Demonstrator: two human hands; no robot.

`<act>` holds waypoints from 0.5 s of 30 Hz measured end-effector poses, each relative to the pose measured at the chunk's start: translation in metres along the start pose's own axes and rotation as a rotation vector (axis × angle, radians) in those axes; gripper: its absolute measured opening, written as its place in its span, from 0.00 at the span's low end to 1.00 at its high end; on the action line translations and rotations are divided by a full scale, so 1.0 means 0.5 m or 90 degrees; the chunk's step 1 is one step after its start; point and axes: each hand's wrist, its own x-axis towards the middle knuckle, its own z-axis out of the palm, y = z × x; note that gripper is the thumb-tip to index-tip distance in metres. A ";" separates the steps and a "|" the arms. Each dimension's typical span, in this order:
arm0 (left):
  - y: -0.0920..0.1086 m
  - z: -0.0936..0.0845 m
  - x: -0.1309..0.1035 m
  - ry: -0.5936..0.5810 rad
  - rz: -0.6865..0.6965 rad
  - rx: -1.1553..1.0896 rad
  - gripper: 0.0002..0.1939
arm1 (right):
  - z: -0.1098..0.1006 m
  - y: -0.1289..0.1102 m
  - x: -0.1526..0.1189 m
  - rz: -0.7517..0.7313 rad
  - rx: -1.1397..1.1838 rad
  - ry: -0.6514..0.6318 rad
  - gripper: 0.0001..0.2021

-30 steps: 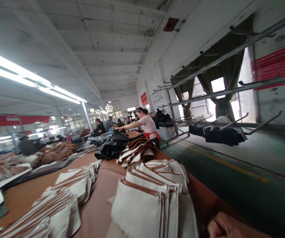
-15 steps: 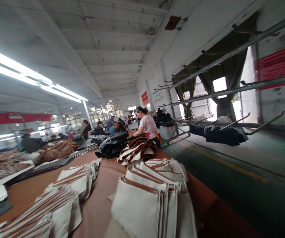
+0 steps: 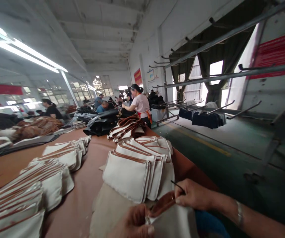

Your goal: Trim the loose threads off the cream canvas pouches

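Note:
Low in the view, my left hand (image 3: 137, 223) pinches the edge of a white fabric piece (image 3: 173, 223) with a brown strip (image 3: 163, 203) along its top. My right hand (image 3: 192, 195), with a bracelet at the wrist, closes its fingers at the strip's other end; a thin dark tool (image 3: 178, 186) sticks out from them. Just beyond the hands lies a fanned stack of white pieces with brown edges (image 3: 125, 175). More such pieces (image 3: 55, 188) overlap in a long row on the left.
The brown table (image 3: 68, 206) carries dark bundles (image 3: 102, 122) and brown-and-white pieces (image 3: 127, 127) further back. A person in a light top (image 3: 141, 104) stands at its far right side. A metal rack (image 3: 207, 77) with hanging dark items (image 3: 205, 119) is on the right.
Both my hands and the white piece with the brown strip have come into view at the bottom. The view has tilted down and shifted right.

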 end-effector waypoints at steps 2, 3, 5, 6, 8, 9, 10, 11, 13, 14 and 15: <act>-0.008 0.013 0.015 -0.029 0.011 -0.054 0.20 | -0.005 -0.010 0.001 -0.007 -0.032 0.005 0.05; -0.005 0.022 0.021 -0.037 0.022 -0.066 0.18 | -0.005 -0.022 0.000 -0.018 -0.020 0.003 0.06; 0.011 0.042 0.029 -0.051 0.032 -0.067 0.16 | 0.002 -0.056 -0.003 -0.060 0.087 -0.026 0.11; 0.022 0.053 0.032 -0.062 0.033 -0.063 0.15 | 0.010 -0.075 -0.005 -0.076 0.170 -0.054 0.15; 0.042 0.068 0.035 -0.091 0.026 -0.044 0.16 | 0.029 -0.108 -0.009 -0.093 0.261 -0.097 0.19; 0.048 0.072 0.036 -0.096 0.016 -0.025 0.16 | 0.039 -0.120 -0.010 -0.096 0.268 -0.107 0.20; 0.050 0.073 0.035 -0.089 0.007 0.001 0.17 | 0.048 -0.127 -0.012 -0.096 0.253 -0.108 0.19; 0.047 0.071 0.034 -0.072 0.000 0.031 0.18 | 0.056 -0.130 -0.013 -0.089 0.233 -0.104 0.19; 0.031 0.059 0.032 -0.022 -0.016 0.089 0.20 | 0.065 -0.126 -0.015 -0.057 0.212 -0.102 0.17; 0.020 0.051 0.031 -0.004 -0.024 0.109 0.21 | 0.067 -0.121 -0.016 -0.036 0.204 -0.105 0.16; 0.009 0.043 0.030 0.005 -0.031 0.121 0.21 | 0.066 -0.116 -0.016 -0.015 0.191 -0.106 0.14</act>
